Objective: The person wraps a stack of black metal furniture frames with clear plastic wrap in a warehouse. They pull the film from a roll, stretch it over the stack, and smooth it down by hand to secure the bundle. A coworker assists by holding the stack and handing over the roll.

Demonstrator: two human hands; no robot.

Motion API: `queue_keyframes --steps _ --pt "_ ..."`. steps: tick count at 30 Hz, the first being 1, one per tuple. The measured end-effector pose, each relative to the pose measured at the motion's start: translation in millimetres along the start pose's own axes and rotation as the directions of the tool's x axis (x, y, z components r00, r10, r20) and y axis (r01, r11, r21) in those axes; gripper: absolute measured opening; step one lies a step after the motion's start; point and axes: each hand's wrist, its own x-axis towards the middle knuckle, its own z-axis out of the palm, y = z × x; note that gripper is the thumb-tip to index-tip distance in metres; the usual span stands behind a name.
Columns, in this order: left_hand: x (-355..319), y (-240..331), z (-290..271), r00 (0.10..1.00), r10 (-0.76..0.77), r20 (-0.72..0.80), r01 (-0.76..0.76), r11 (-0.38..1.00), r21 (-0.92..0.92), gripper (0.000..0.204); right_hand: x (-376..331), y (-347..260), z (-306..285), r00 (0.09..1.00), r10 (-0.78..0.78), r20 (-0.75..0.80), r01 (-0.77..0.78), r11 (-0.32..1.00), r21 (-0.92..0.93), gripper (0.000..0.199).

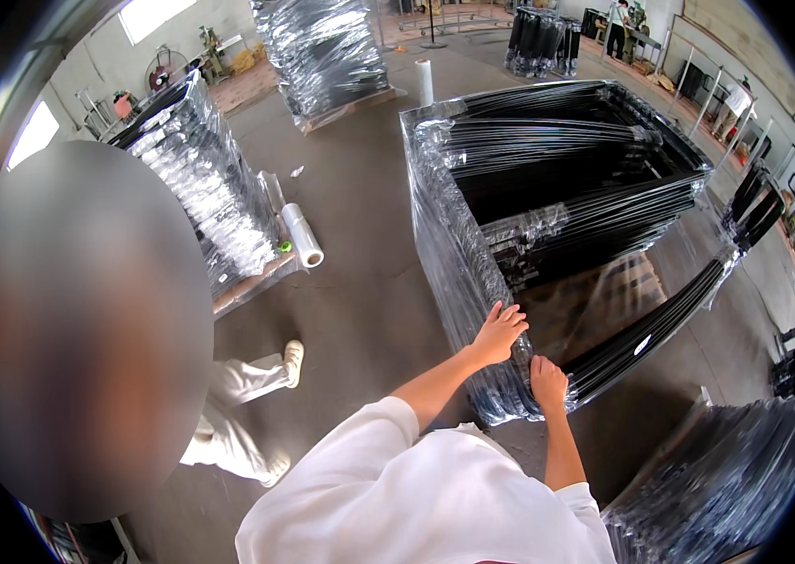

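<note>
Two bare hands reach forward to the near left part of a large rectangular stack of black bars (595, 218), bound in clear plastic film (449, 254), standing ahead and to the right of the wearer. The left hand (499, 336) lies on the wrapped edge, fingers extended and slightly parted, grasping nothing. The right hand (549, 383) rests just beside it near the corner, fingers bent over the edge; whether it grips the film is unclear. A clear film roll (303, 235) lies on the grey floor (360, 216), beside another wrapped stack (228, 169).
</note>
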Motion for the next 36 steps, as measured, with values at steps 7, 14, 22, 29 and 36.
queue_keyframes --steps 7,14,22,29,36 --pt "-11 1 -5 0.999 0.036 -0.017 -0.037 0.999 -0.034 0.058 -1 -1 -2 0.999 0.049 -0.005 -0.048 0.996 0.076 0.031" --pt "-11 -4 1 0.998 0.054 -0.033 -0.055 0.997 -0.052 0.058 -1 -2 -2 0.997 0.077 -0.019 -0.076 0.995 0.068 0.029" --pt "-11 -4 -10 0.996 0.058 0.069 -0.055 0.997 -0.046 0.060 0 -6 -1 0.997 0.060 -0.052 -0.057 0.996 0.065 0.030" --pt "-26 -18 -24 0.976 0.155 0.153 -0.085 0.917 -0.389 0.057 5 -8 3 0.980 0.198 0.022 -0.198 0.980 0.013 0.025" --pt "-69 -43 -109 0.956 0.190 0.221 0.091 0.525 -0.846 0.036 41 -143 -13 0.929 -0.186 -0.321 0.293 0.899 0.326 0.023"
